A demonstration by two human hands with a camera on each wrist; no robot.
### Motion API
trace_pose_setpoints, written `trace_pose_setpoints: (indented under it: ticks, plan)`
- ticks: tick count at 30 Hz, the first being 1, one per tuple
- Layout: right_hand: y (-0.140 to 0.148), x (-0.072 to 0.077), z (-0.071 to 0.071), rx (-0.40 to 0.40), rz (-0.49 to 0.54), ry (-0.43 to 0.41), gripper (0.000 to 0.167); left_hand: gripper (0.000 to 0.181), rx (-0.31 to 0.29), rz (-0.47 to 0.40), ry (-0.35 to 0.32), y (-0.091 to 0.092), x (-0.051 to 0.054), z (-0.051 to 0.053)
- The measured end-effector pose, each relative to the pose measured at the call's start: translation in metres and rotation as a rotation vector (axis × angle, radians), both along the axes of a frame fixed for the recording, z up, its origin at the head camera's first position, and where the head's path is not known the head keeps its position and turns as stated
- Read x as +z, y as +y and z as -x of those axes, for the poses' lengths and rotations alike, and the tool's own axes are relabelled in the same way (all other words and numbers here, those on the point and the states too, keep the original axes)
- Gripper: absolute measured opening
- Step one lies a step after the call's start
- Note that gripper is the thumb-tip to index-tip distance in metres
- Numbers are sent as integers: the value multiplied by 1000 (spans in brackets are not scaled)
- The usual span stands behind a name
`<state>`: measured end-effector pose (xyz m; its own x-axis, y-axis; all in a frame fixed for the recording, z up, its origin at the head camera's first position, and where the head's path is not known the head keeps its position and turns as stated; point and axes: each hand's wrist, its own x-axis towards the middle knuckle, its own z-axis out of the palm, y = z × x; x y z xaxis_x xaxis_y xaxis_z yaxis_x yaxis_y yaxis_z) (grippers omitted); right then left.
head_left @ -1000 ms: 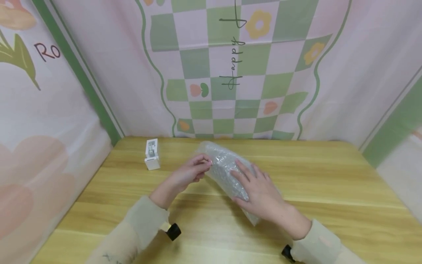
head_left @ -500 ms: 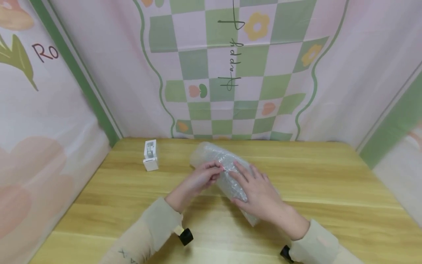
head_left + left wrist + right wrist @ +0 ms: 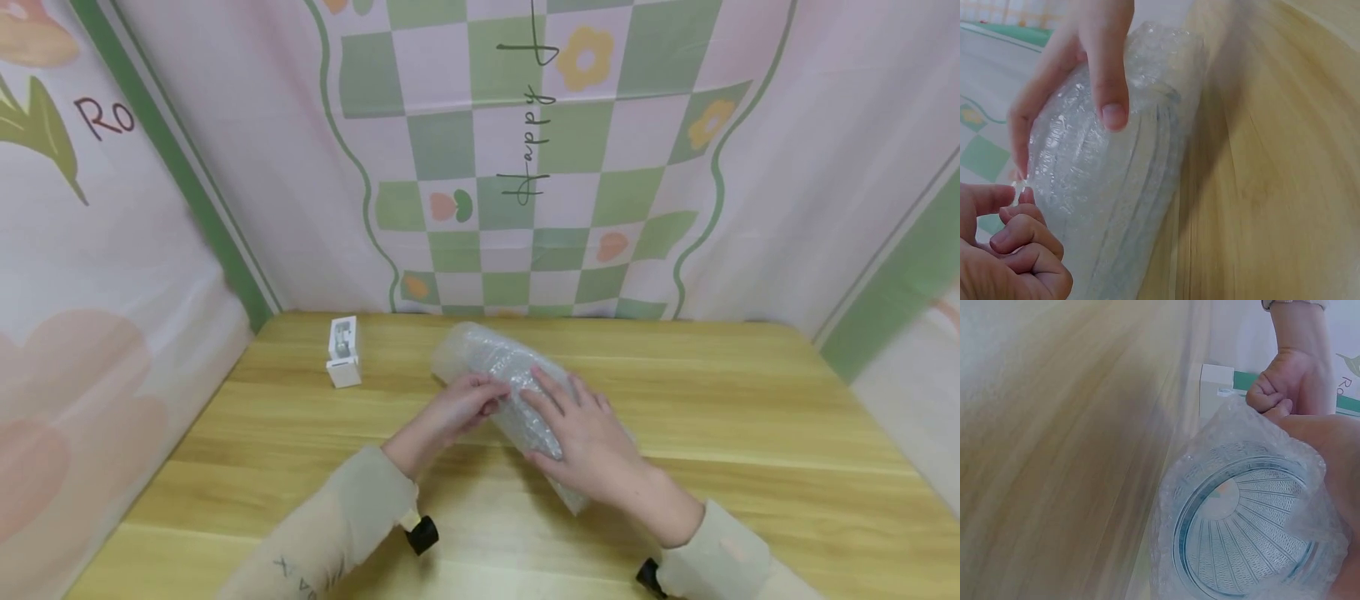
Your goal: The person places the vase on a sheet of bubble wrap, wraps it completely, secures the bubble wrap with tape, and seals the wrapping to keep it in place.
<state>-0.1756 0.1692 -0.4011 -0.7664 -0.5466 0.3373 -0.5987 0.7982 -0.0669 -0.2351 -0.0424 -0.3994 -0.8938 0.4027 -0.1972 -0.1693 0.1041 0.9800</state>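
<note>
A glass vase wrapped in bubble wrap (image 3: 480,354) lies slanted on the table in the head view. Through the wrap, its round glass rim (image 3: 1184,519) and ribbed inside show in the right wrist view. My right hand (image 3: 588,437) holds the bundle from above, fingers spread over it and the thumb along the near side. Beside those fingers, my left hand (image 3: 463,402) pinches with thumb and forefinger at the wrap's surface, its other fingers curled in. Something small, clear and shiny shows at that pinch in the left wrist view; whether it is tape cannot be told.
A small white box (image 3: 344,357) with a window and a clear item inside stands at the table's back left. The wooden table (image 3: 735,400) ends at hanging cloths (image 3: 300,167) behind and at both sides.
My left hand has moved right along the bubble wrap, from its left edge to beside the right hand's fingers. The right hand has kept its place on the bundle.
</note>
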Motion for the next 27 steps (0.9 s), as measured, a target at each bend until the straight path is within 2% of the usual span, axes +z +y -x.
trace_pose_setpoints:
  ticks: [9,13,18,22,27]
  plan:
    - [-1,0,0,12,-8,8,79,31,31,88,2,-4,-3,9]
    - [-1,1,1,12,-13,10,79,31,24,132,-2,-6,0,12]
    - [-1,2,0,3,-21,15,79,33,1,197,26,-8,1,15]
    - [-3,2,0,3,-27,18,78,34,-15,258,66,-11,3,16]
    - [-4,2,0,11,-28,26,79,41,6,360,183,-12,5,17]
